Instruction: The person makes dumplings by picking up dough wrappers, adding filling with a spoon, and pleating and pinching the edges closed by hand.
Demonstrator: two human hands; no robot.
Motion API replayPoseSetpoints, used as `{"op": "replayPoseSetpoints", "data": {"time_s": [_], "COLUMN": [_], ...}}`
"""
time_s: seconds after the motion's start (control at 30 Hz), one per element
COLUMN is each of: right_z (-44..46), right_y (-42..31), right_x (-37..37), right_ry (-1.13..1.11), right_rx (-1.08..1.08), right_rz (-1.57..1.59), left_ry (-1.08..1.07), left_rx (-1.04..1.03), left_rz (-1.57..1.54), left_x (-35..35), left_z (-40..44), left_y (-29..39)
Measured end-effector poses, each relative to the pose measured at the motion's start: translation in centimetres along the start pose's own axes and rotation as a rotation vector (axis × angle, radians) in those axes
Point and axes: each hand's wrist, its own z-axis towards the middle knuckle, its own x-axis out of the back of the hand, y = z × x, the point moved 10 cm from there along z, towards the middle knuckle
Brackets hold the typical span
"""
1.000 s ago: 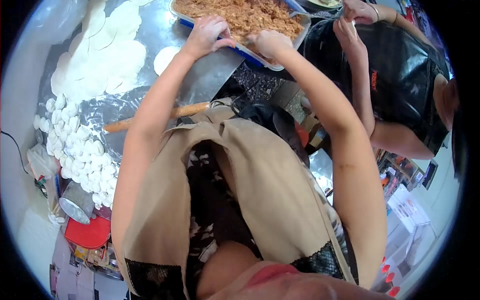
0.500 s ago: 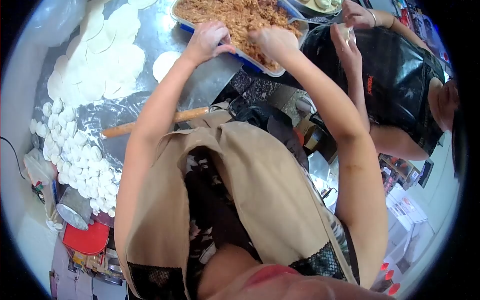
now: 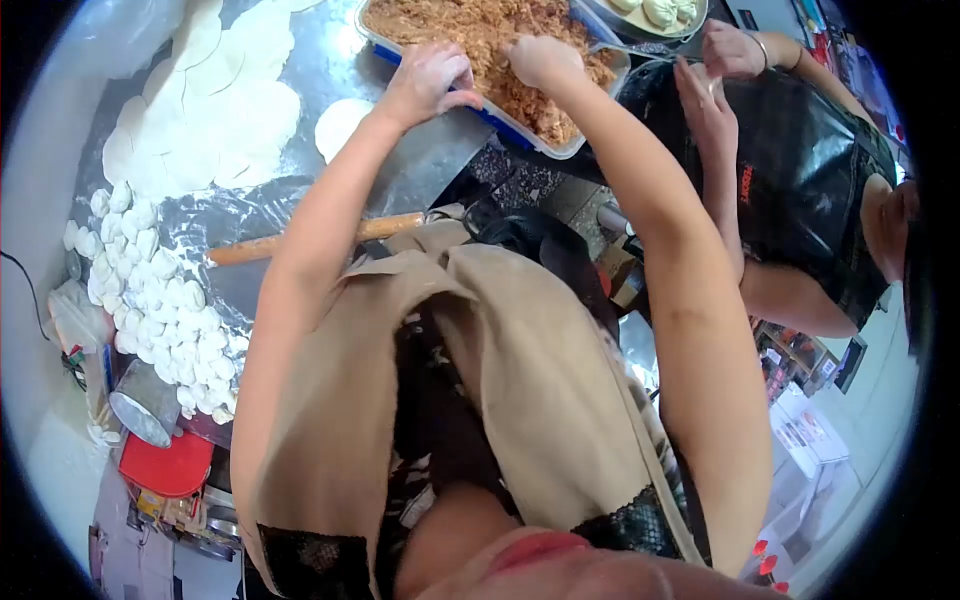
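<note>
A clear plastic tub [image 3: 578, 148] with a blue lower edge holds a brown, crumbly, shredded filling [image 3: 470, 22]. My left hand [image 3: 432, 80] is at the tub's near left rim, fingers curled over it and the thumb pointing right. In the filling, my right hand [image 3: 543, 62] is closed, knuckles up; its fingertips are hidden, so what they hold cannot be made out. A single round dough wrapper [image 3: 342, 128] lies left of my left hand. Further left, many flat dough wrappers [image 3: 225, 100] overlap on the metal table [image 3: 330, 50].
A wooden rolling pin [image 3: 245, 250] lies on the floured tabletop near my left forearm. Several small dough pieces [image 3: 165, 300] are heaped at the table's left. To the right, a co-worker's hands [image 3: 712, 90] hold something pale beside a tray of green-white buns [image 3: 660, 12].
My right hand has shifted slightly within the filling, its fingers now more curled. My left hand stays at the tub's rim. The whole view has shifted a little.
</note>
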Motion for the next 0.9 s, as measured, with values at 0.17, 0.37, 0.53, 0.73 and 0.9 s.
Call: {"op": "replayPoseSetpoints", "data": {"time_s": [0.17, 0.37, 0.53, 0.73, 0.9], "right_z": [-3.1, 1.4, -1.1, 2.3, 0.5], "right_y": [2.0, -0.1, 6.0, 1.3, 4.6], "right_x": [-1.1, 1.7, -0.7, 3.5, -0.7], "right_ry": [-0.046, 0.052, 0.004, 0.064, -0.037], "right_rx": [-0.068, -0.010, -0.130, -0.108, -0.161], "right_rz": [0.007, -0.005, 0.020, 0.093, 0.102], "left_ry": [-0.031, -0.020, -0.031, 0.011, -0.020], "left_rx": [0.004, 0.023, 0.020, 0.002, 0.004], "left_rz": [-0.032, -0.003, -0.066, -0.013, -0.036], "left_x": [-0.3, -0.1, -0.3, 0.4, 0.1], "left_z": [0.1, 0.1, 0.0, 0.5, 0.1], "left_y": [-0.3, -0.1, 0.0, 0.2, 0.1]}}
